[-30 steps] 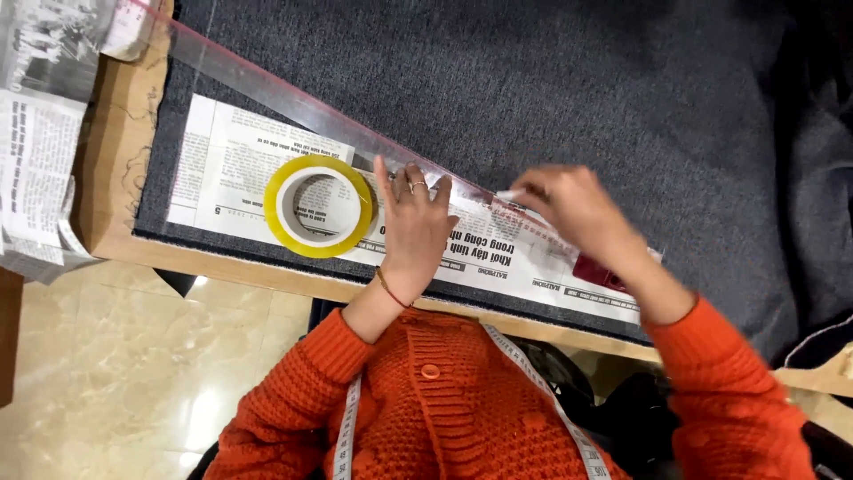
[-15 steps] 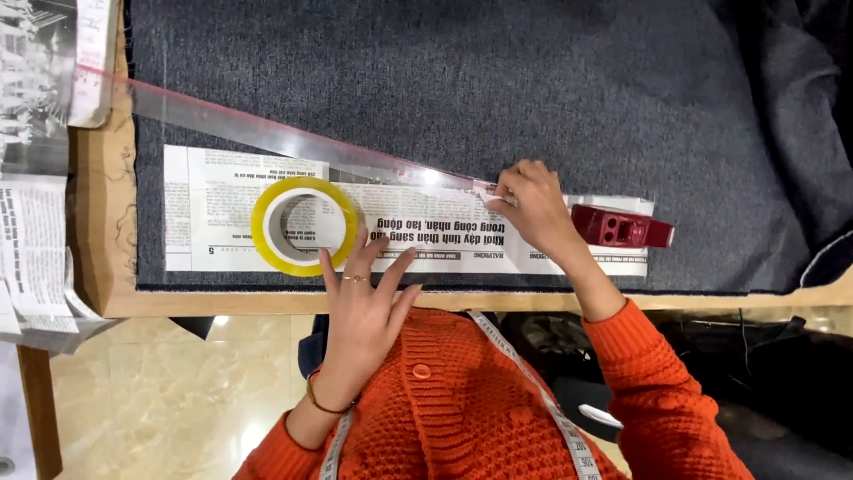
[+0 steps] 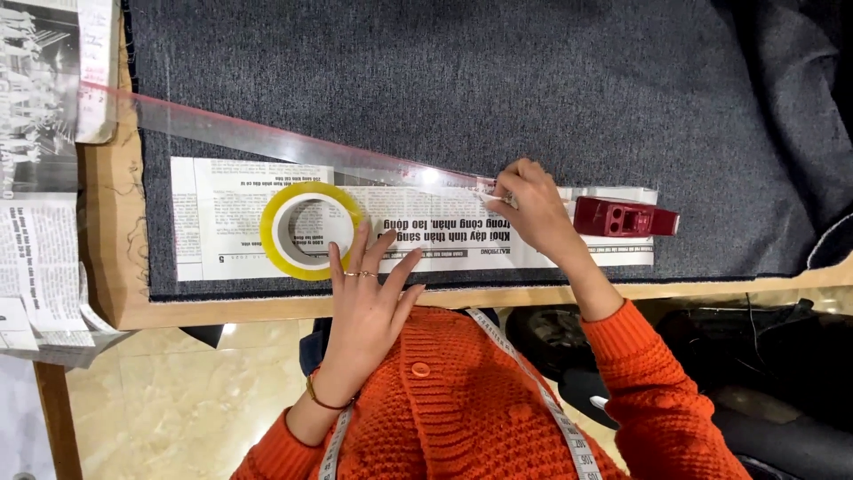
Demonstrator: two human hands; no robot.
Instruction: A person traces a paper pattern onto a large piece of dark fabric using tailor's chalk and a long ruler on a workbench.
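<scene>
Head view: step looks like laying a stretched tape strip (image 3: 293,142) along the newspaper strip's (image 3: 222,222) top edge. Right hand (image 3: 533,213) pinches the tape end, fingers closed on it, at 9 o'clock of the red dispenser (image 3: 622,218). Left hand (image 3: 369,302) is open, fingers spread, holding nothing, fingertips on the paper at 4 o'clock of the yellow roll (image 3: 311,229). Next move probably needs pressing down evenly. Table edge (image 3: 498,295) close at 6; open dark cloth (image 3: 444,80) at 12.

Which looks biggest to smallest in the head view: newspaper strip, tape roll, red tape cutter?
1. Newspaper strip, by far the longest.
2. Tape roll.
3. Red tape cutter, close to the roll in length but thinner.
All lie on the same cloth, so nearness hardly matters.
</scene>
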